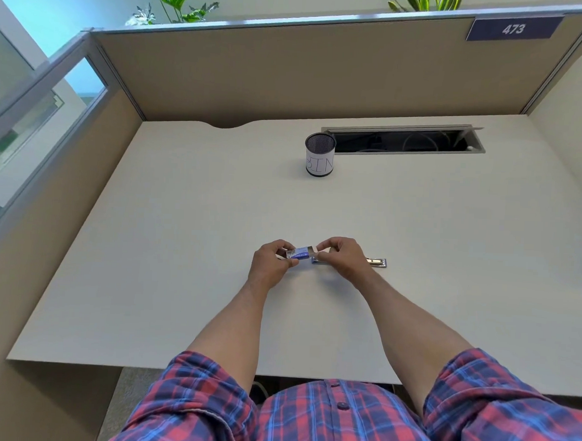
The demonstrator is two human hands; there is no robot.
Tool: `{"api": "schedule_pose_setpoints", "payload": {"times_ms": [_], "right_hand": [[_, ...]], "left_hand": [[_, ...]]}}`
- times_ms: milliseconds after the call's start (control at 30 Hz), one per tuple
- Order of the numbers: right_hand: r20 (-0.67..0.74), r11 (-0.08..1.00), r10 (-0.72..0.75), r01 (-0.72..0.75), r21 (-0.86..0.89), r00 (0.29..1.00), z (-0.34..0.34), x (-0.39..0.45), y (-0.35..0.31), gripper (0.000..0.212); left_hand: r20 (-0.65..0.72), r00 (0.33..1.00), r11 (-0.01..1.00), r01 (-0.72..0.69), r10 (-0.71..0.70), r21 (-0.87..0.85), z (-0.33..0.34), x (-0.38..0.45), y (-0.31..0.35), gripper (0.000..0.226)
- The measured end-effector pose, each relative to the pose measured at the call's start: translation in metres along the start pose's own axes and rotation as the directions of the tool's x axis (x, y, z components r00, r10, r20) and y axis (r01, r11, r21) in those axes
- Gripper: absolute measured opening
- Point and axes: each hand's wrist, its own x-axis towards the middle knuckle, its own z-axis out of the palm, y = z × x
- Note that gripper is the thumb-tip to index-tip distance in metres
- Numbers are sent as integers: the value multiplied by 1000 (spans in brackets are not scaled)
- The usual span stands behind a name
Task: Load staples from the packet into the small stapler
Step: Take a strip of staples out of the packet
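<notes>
A small blue and white staple packet is held just above the white desk. My left hand grips its left end. My right hand pinches the packet's right end, where a pale inner part shows. The small stapler lies flat on the desk behind my right hand, opened out, with its shiny metal part poking out to the right. My right hand hides most of the stapler.
A mesh cup labelled BIN stands at the back of the desk. Behind it lies an open cable slot. Tan partition walls enclose the desk on three sides.
</notes>
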Motion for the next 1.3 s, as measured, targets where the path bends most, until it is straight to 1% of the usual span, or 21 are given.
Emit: {"api": "schedule_pose_setpoints", "payload": {"times_ms": [100,300,433,600,800,900,1033,1167,1300], "right_hand": [[0,1000,-7,7,25,1000,-2,-1,1,12],[-81,999,-1,5,52,997,-2,-3,2,7],[-78,1000,4,-6,-23,997,-2,-3,0,6],[-83,992,-25,14,-125,996,1,-2,-4,7],[-85,989,-45,32,-147,995,1,-3,-8,8],[-114,988,-49,32,-151,992,2,-4,-8,8],[-151,983,-116,92,-162,982,-1,-5,-6,6],[-127,968,-200,176,-178,972,-2,-8,-3,7],[-71,973,-189,178,-146,979,-4,-10,1,6]], "left_hand": [[5,1000,1000,1,-1,0,0,0,0,19],[-17,1000,999,-2,1,-34,2,1,2,21],[-19,1000,999,-8,8,-34,2,1,2,21],[3,1000,1000,-14,14,-6,3,1,5,22],[-5,1000,1000,-22,22,-2,2,1,6,22],[-10,1000,1000,-23,23,1,3,1,7,22],[-26,999,1000,-31,31,4,2,1,6,22],[-28,999,1000,-23,23,1,1,0,4,22],[-25,999,1000,-24,24,-2,1,-1,3,21]]}}
